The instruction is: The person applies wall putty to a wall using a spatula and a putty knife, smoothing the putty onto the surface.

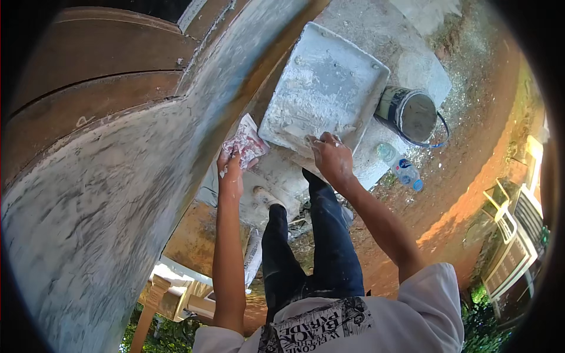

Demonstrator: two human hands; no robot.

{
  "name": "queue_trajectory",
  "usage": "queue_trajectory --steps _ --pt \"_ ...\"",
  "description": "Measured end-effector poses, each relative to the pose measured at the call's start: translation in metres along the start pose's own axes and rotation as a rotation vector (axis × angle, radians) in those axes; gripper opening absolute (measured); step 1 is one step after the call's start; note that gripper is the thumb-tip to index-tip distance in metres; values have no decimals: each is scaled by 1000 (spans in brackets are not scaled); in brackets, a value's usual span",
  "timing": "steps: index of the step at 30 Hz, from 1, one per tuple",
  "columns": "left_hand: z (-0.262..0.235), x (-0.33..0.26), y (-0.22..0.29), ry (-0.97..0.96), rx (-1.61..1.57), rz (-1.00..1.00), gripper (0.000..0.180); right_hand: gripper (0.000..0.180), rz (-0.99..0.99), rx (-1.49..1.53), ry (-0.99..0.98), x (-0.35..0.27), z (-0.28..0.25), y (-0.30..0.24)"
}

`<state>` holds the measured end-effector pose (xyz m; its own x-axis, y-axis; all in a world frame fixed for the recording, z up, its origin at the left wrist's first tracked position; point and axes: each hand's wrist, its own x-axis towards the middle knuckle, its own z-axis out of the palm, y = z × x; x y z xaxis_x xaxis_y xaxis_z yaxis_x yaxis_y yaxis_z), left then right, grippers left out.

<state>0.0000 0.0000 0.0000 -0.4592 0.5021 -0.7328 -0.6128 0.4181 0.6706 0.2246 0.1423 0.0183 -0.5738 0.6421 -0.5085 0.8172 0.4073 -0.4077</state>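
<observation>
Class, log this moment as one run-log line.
left hand: holding pink-white smeared sheet | right hand: curled at near edge of paste-smeared tray, grip unclear | bucket: right of tray

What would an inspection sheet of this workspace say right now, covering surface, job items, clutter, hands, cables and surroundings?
Surface: grey concrete, with white specks scattered on the ground beside it.
Job's things: shallow tray, smeared white; bucket with a wire handle beside it; pale flat piece at the tray's near end, kind unclear.
Clutter: clear bottle with blue cap; printed pale bag near the legs.
Left hand: holds a red-and-white sheet, smeared white.
Right hand: over the tray's near edge, fingers curled; grip partly hidden.
Cables: nothing seen.
Surroundings: streaked wall left; slatted furniture right.
</observation>
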Motion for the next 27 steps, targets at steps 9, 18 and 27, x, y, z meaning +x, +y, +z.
queue_trajectory --steps 9,18,27 --pt "0 -7 -6 29 -100 15 36 36 -220 -134 93 18 26 14" --pt "1 -12 -10 22 -151 29 38 34 -360 -192 131 33 29 13" --pt "0 -4 -21 83 -28 138 41 38 -241 18 -72 33 -28 38"
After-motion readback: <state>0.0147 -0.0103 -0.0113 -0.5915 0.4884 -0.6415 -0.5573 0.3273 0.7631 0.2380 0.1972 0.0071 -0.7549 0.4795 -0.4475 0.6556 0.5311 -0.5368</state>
